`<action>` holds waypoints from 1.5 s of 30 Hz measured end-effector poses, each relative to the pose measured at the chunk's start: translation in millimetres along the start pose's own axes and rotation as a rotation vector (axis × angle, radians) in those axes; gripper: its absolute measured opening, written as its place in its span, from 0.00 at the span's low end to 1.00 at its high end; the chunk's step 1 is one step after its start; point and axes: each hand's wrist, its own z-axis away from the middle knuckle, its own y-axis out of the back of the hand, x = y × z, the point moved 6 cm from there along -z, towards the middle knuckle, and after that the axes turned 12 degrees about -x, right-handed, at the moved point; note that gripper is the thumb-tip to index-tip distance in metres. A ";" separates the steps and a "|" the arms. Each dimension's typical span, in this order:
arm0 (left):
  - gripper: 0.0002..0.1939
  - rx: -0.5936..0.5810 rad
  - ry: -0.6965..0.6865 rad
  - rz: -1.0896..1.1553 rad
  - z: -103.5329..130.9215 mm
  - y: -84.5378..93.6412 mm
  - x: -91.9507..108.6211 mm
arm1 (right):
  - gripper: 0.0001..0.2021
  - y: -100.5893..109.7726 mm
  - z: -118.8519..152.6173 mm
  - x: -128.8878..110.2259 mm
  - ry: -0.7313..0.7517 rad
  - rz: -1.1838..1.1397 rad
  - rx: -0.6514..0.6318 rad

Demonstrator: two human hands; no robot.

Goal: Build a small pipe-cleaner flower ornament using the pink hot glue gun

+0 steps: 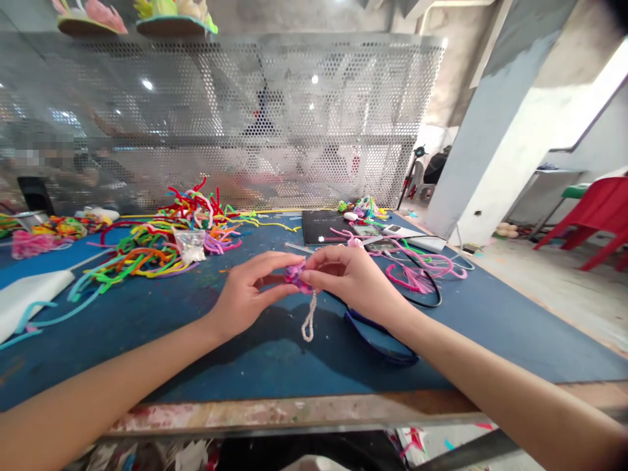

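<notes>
Between both hands, above the blue table top, is a small pink and purple fuzzy ornament, perhaps made of pipe cleaners. From it hangs a loop of white beads. My left hand pinches the ornament's left side between thumb and fingers. My right hand grips its right side with thumb and forefinger; the fingertips hide part of it. Below my right wrist lies a dark blue band or strap. Just beyond the right hand are pink pipe cleaners.
A heap of coloured pipe cleaners and a bag of white beads lie to the left. A black box, a white device and a black cable are at the right back. Behind rises a perforated metal screen.
</notes>
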 end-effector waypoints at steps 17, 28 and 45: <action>0.08 -0.059 -0.027 -0.203 -2.6 -3.5 10.5 | 0.07 -1.2 16.7 -18.9 0.155 0.313 0.124; 0.06 -0.016 0.037 -0.061 -3.9 -4.7 9.6 | 0.07 1.8 16.1 -16.2 0.186 0.287 0.194; 0.10 -0.025 0.282 0.902 -12.6 10.3 -40.7 | 0.18 101.2 8.1 50.5 -0.037 0.191 0.276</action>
